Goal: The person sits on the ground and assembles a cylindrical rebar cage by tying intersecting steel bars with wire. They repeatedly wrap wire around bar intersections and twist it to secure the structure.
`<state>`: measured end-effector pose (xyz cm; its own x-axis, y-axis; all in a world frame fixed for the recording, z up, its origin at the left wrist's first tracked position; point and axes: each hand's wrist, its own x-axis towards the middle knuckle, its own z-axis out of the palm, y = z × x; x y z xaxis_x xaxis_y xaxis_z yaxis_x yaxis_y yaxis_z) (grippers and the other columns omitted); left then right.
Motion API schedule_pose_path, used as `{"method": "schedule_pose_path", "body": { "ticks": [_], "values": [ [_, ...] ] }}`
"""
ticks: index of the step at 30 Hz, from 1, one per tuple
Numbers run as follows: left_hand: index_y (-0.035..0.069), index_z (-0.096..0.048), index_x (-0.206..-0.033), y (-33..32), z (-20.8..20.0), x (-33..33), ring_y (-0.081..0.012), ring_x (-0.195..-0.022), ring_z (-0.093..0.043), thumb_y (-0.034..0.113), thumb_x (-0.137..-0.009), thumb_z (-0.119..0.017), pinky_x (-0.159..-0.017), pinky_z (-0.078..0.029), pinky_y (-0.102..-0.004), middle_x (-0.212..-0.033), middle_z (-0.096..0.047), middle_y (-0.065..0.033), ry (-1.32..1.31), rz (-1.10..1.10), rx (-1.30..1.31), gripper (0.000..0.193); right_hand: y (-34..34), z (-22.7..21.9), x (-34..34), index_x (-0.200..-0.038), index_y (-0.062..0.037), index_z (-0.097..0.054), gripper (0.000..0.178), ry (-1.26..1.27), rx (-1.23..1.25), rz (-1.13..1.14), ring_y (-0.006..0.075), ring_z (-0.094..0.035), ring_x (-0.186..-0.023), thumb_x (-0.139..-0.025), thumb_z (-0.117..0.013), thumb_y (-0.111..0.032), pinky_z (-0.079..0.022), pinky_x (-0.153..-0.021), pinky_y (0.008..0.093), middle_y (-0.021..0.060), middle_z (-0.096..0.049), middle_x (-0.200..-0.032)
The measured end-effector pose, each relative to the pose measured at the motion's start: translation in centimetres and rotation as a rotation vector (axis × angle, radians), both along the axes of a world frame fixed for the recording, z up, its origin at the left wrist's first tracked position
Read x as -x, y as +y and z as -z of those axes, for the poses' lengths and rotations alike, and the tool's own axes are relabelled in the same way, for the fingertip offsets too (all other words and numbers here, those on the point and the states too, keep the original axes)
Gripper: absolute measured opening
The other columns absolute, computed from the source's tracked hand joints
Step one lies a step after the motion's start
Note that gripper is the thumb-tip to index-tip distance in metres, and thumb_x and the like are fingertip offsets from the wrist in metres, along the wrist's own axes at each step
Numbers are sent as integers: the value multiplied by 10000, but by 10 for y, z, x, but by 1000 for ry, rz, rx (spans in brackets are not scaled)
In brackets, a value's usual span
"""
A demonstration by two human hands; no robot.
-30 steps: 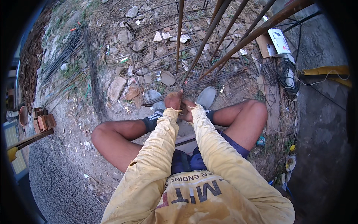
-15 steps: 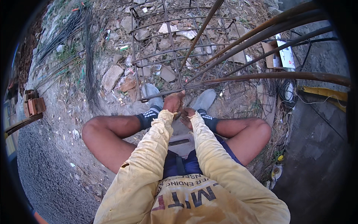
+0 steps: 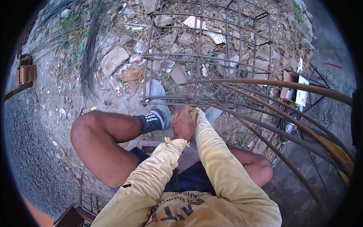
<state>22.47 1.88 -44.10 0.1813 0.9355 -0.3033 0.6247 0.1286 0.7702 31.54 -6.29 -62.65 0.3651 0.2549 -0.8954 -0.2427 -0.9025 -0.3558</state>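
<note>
My left hand (image 3: 183,122) is closed in a fist at the near edge of a rusty rebar cage (image 3: 198,49), by the foot of one of its long bars. Whatever lies between its fingers is too small to make out. My right hand (image 3: 194,112) meets it at the same spot. Most of it is behind the left hand and the yellow sleeve cuff, so its fingers are hidden. Several long rusty rods (image 3: 283,83) run from the cage's near end out to the right, passing beyond my right forearm.
Broken concrete (image 3: 114,60) and rubble lie under and around the cage. A bundle of thin dark wires (image 3: 90,56) is at the left, bricks (image 3: 26,74) farther left. A white carton (image 3: 301,90) stands at right. Dark gravel (image 3: 38,151) spreads at lower left.
My view has shifted. The long rods now fan lower on the right instead of rising to the upper right. My hands have come together, the left now covering most of the right.
</note>
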Motion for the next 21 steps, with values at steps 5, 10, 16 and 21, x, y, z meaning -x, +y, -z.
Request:
{"method": "schedule_pose_path", "body": {
  "ticks": [5, 10, 16, 21],
  "values": [
    [19, -626, -991, 0, -2, 4, -249, -886, -622, 401, -908, -626, -791, -473, -380, -916, -649, -76, -319, -126, 503, 390, 2, 3, -10, -1146, -117, -568, 336, 9, -48, 68, 270, -593, -1048, -960, -497, -388, -465, -916, 460, 85, -630, -1108],
    [73, -597, -1118, 8, 18, 30, -250, -1144, -533, 493, -964, -484, -945, -428, -447, -1182, -589, -84, -962, -345, 1112, 461, -4, -15, -12, -1146, -107, -555, 342, -7, -197, 296, 278, -595, -1075, -963, -485, -387, -468, -919, 459, 103, -628, -1127],
    [76, -618, -1069, 3, 33, 26, -269, -1196, -535, 381, -972, -503, -1003, -409, -481, -1232, -607, -95, -1364, -402, 1431, 340, -19, -51, 3, -1146, -95, -540, 349, -129, -628, 712, 287, -597, -1108, -967, -470, -386, -472, -924, 457, 125, -626, -1149],
    [46, -635, -998, -8, 47, 31, -247, -1009, -617, 318, -952, -558, -915, -466, -445, -1037, -663, -64, -1632, -414, 1535, 286, -42, -136, -17, -1141, -64, -484, 337, -185, -608, 801, 280, -563, -1189, -933, -486, -329, -464, -957, 544, 139, -591, -1214]
  ]
}}
